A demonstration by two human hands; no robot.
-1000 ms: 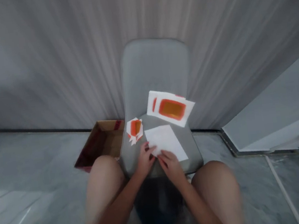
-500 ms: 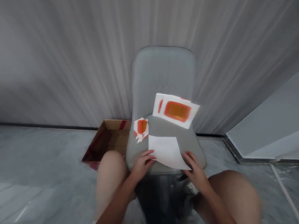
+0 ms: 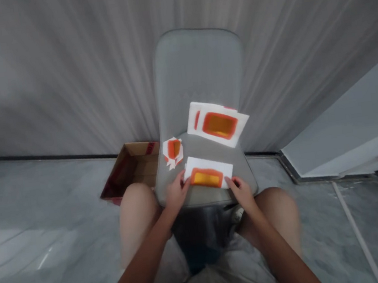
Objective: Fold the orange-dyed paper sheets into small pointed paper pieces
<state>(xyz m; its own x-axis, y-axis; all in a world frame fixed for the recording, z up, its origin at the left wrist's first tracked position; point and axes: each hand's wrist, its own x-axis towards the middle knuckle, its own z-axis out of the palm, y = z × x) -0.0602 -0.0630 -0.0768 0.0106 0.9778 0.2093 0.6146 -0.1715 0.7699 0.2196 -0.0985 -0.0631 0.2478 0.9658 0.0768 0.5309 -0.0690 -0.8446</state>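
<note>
On gray chair seat point(image 3: 201, 196), we are steadying orange-printed white sheet point(image 3: 206, 173) between left hand point(image 3: 177, 192) and right hand point(image 3: 240, 191), fingers half-closed on its short edges, apparently keeping it flat; printed sheets point(image 3: 219, 126) and cut scraps point(image 3: 173, 152) are lying beyond.

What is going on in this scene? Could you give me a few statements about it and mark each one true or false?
Both the left hand and the right hand touch a white sheet with an orange print. True.

A cardboard box stands to the right of the grey chair. False: it is on the chair's left.

A small bunch of orange-printed paper pieces lies on the seat. True.

The larger printed sheet lies on the floor. False: it rests on the chair, at the back of the seat.
</note>
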